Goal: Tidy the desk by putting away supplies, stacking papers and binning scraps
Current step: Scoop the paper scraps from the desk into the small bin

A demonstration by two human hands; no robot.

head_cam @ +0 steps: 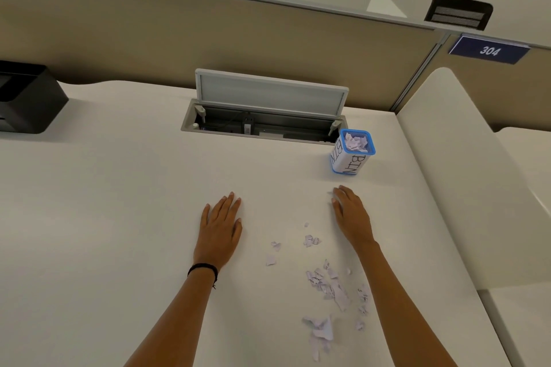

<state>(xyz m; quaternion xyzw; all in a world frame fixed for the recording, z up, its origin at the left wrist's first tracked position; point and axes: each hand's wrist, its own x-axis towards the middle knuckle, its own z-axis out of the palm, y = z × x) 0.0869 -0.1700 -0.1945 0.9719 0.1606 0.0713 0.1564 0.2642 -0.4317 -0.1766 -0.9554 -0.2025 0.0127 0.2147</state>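
Torn paper scraps (331, 286) lie scattered on the white desk (119, 217), between and below my hands, towards the right. A small blue-rimmed container labelled BIN (351, 158) stands at the back right with scraps inside. My left hand (222, 226) lies flat on the desk, palm down, fingers together, left of the scraps. My right hand (351, 213) rests on the desk just below the bin, fingers extended, holding nothing that I can see; a tiny scrap lies at its fingertips.
An open cable hatch (262, 116) with a raised lid sits at the back of the desk. A black device (26, 98) stands at the far left. A beige partition (208, 33) runs behind, and a neighbouring desk (477, 173) adjoins on the right.
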